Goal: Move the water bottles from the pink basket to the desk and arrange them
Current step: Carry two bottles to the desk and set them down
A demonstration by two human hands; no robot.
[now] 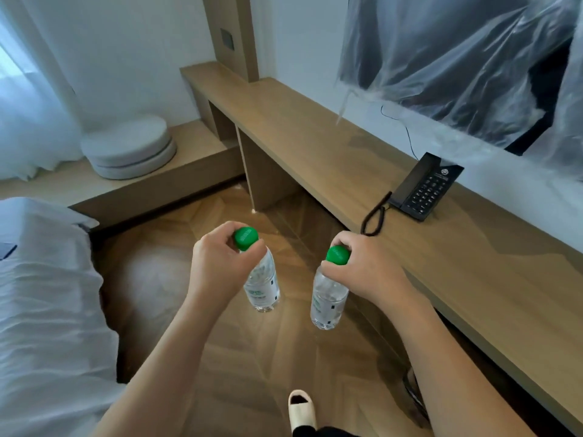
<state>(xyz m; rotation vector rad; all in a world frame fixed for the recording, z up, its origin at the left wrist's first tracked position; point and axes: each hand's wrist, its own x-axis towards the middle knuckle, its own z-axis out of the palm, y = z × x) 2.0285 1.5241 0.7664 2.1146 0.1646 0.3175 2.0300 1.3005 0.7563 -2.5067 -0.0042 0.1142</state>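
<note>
I carry two clear water bottles with green caps, both hanging upright above the wooden floor. My left hand [217, 266] grips the neck of the left bottle [263, 285] just under its cap. My right hand [366, 266] grips the neck of the right bottle [328, 302] the same way. The long wooden desk [315, 146] runs along the wall to the right, its near edge just right of my right hand. The pink basket is out of view.
A black telephone [424, 187] with a coiled cord sits on the desk near the wall. A plastic-wrapped TV [467, 58] hangs above it. A white bed [47, 294] fills the left side. Round grey cushions [129, 146] lie on a low platform. My slippered foot [301, 408] stands on the floor.
</note>
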